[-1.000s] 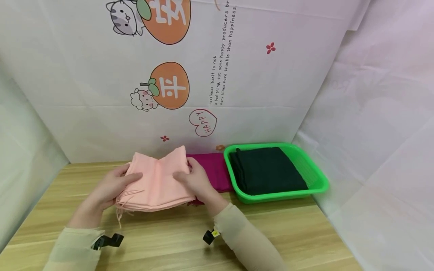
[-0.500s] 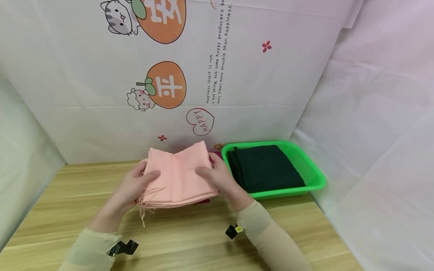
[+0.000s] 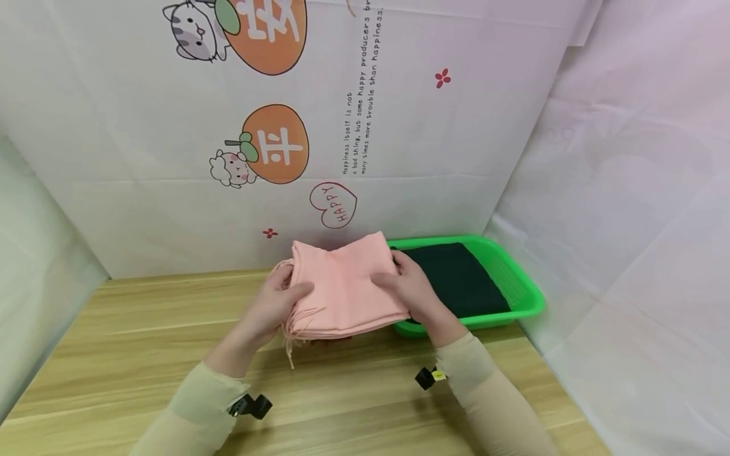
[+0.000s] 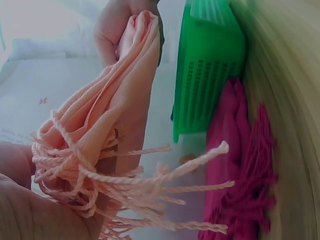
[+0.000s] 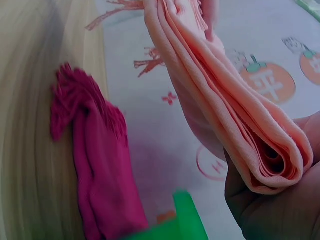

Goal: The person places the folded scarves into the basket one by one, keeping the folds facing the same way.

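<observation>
Carried rightward off the table since a second ago, the folded pink scarf (image 3: 345, 288) now hangs over the near edge of the green basket (image 3: 527, 297), its ends pinched by the left hand (image 3: 279, 304) and right hand (image 3: 416, 291), the dark cloth (image 3: 464, 278) just beyond

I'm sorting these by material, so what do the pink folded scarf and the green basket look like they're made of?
The pink scarf looks like soft woven fabric, matte, with twisted yarn tassels at one end; the exact fibre can't be told. The green basket looks like moulded plastic, glossy, with slotted walls.
</observation>
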### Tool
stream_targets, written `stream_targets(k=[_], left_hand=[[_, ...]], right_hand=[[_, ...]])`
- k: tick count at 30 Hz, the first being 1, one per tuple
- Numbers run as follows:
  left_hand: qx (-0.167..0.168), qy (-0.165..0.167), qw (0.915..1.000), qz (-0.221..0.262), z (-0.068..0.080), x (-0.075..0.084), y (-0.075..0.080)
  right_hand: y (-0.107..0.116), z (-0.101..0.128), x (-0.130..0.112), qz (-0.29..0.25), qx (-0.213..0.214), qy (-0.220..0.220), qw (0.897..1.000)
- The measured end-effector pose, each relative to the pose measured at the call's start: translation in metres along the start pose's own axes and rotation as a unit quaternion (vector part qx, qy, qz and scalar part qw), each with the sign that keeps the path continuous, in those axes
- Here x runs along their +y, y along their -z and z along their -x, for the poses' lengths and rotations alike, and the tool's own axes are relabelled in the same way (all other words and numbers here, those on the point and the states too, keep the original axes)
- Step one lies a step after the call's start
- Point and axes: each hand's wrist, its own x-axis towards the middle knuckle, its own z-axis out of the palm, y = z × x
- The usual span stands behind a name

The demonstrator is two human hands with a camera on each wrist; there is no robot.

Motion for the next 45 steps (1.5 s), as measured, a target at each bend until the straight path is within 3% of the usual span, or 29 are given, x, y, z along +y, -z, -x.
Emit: stream_targets(k=[12,19,36,45], left_hand=[[-0.025,-0.004,0.9993,0.026,-0.033,-0.003,-0.055],[-0.057,-0.009,0.9967,0.057,-0.045,-0.009,-0.08],[-0.076,-0.02,0.9947,0.066,-0.057,-0.011,-0.101],[-0.067,-0.014,0.9961,0.055,-0.065,-0.009,-0.11]], right_hand=[[0.071,-0.002,0.017,0.004,-0.002,-0.043,0.999],[0.101,0.002,0.03,-0.004,0.006,-0.057,0.998],[0.128,0.0,0.038,-0.03,0.01,-0.067,0.997],[0.14,-0.006,0.041,-0.037,0.009,-0.07,0.997]])
